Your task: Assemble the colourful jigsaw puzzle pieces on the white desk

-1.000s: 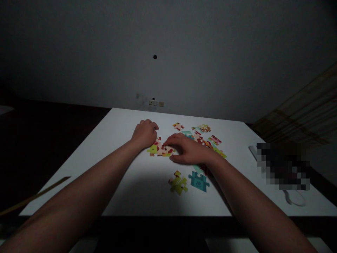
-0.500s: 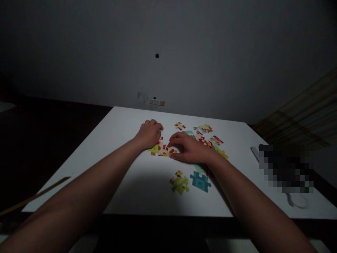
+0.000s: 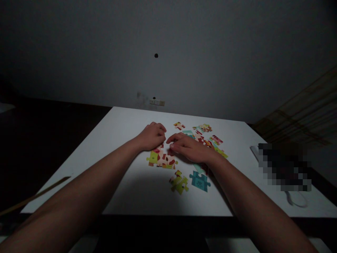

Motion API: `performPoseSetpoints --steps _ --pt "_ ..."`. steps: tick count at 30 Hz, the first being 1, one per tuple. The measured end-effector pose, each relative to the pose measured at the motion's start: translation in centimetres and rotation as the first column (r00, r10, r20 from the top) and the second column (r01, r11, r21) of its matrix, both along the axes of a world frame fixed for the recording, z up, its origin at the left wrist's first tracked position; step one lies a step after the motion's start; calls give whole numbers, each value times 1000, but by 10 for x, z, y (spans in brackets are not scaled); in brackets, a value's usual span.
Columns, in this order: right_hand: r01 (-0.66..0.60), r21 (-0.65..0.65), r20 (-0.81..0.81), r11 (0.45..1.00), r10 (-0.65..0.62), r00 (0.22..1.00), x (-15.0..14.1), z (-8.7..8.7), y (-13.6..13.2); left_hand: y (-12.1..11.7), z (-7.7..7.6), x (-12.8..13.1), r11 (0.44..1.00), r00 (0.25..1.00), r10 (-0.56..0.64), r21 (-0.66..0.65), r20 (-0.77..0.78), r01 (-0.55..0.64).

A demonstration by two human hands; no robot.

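A small group of joined jigsaw pieces [image 3: 163,160], cream with red-brown patches and a lime-green end, lies flat between and in front of my hands. My left hand [image 3: 154,136] rests at the far left edge of this group with its fingers curled down. Whatever is under those fingertips is hidden. Just to the right, my right hand [image 3: 185,147] is held low, index finger stretched toward the left hand and thumb side apart, with nothing visible in it. Loose pieces lie nearer to me: a lime-green puzzle piece [image 3: 179,182] and a teal puzzle piece [image 3: 200,181].
More puzzle pieces [image 3: 216,140] lie in a loose heap beyond and under my right wrist. One cream-and-red piece [image 3: 179,125] sits apart at the back. A blurred dark object [image 3: 284,167] occupies the white table's [image 3: 126,196] right side; a thin brown strip [image 3: 50,188] lies at left.
The joined pieces have slid toward me and slightly left. My right hand has come off them, its fingers now above their far side. My left hand has shifted slightly right.
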State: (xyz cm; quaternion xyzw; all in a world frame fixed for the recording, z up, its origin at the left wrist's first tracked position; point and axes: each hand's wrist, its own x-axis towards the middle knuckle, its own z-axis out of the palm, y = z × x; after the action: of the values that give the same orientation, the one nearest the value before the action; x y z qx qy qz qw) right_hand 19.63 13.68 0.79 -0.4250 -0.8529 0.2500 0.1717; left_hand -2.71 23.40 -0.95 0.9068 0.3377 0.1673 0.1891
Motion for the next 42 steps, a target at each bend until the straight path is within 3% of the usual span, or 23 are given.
performPoseSetpoints --steps 19,28,42 --pt "2 8 22 1000 -2 1000 0 0 0 -1 2 1 1000 1000 -13 -25 23 14" --pt "-4 9 18 1000 4 1000 0 -2 1 5 -6 1 999 997 -46 31 68 44" --pt "-5 46 39 999 3 999 1 -6 0 5 -6 2 1000 997 16 24 69 -18"
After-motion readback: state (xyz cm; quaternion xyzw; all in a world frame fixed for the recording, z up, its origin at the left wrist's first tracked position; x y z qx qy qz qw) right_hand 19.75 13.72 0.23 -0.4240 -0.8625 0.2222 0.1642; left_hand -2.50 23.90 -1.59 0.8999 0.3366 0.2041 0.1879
